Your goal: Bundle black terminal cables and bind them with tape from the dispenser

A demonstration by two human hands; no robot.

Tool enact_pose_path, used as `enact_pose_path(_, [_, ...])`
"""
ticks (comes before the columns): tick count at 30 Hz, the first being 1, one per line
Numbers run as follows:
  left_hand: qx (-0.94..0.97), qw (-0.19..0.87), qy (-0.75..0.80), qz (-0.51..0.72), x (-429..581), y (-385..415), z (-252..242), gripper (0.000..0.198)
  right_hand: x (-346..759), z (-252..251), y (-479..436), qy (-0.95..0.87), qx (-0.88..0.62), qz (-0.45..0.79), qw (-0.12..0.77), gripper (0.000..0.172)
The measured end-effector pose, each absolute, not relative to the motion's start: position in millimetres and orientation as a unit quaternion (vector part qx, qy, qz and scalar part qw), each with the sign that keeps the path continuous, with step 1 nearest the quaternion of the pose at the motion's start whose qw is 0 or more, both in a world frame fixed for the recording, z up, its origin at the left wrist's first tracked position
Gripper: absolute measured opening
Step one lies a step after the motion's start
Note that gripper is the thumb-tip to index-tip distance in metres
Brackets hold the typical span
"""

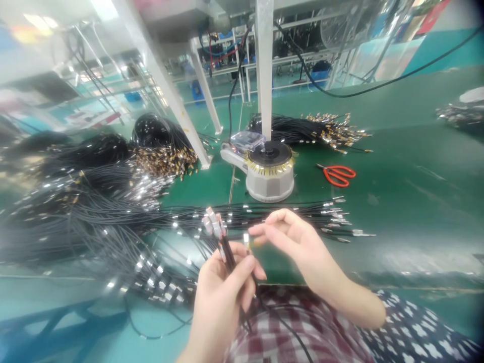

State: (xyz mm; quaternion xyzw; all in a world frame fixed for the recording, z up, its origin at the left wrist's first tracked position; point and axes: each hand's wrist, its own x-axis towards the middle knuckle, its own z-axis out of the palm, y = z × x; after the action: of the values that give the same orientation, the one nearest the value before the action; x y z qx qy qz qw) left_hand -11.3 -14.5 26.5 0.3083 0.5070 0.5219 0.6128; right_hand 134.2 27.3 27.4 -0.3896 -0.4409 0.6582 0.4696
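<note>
My left hand (229,282) is closed around a bundle of black cables (228,252) with silvery metal plugs pointing up and away from me. One cable's plug (246,238) stands apart from the rest, to the right, with a yellowish patch below it. My right hand (289,234) is just right of this plug, its fingers bent and thumb drawn in against them. A small yellowish blur shows by its fingertips; what they hold, if anything, cannot be made out. Beyond both hands is a round tape dispenser (270,176) with yellow strips around its black disc.
Black cables with metal ends (124,222) cover the bench's left side and run behind my hands. Another cable bundle (310,130) lies behind the dispenser. Red-handled scissors (338,175) lie on the green bench top (401,201). White posts (264,70) rise from the bench.
</note>
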Motion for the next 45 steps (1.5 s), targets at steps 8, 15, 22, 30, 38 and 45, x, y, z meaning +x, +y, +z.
enact_pose_path(8, [0.312, 0.618, 0.499, 0.521, -12, -15, 26, 0.016, 127, 28, 26, -0.467, -0.406, 0.632, 0.467, 0.027])
enact_pose_path(15, [0.294, 0.612, 0.490, 0.547, -11, -19, 28, 0.014, 126, 30, 28, -0.436, -0.390, 0.666, 0.462, 0.029])
enact_pose_path(22, [0.302, 0.621, 0.482, 0.539, -14, -17, 23, 0.017, 123, 30, 25, -0.486, -0.388, 0.612, 0.488, 0.016])
enact_pose_path(30, [0.307, 0.613, 0.473, 0.553, -13, -17, 24, 0.017, 123, 28, 27, -0.459, -0.391, 0.632, 0.486, 0.029])
enact_pose_path(38, [0.278, 0.637, 0.462, 0.550, -12, -17, 28, 0.017, 119, 33, 30, -0.431, -0.362, 0.669, 0.485, 0.030])
enact_pose_path(45, [0.273, 0.661, 0.449, 0.537, -14, -13, 24, 0.018, 118, 31, 33, -0.449, -0.339, 0.660, 0.497, 0.031])
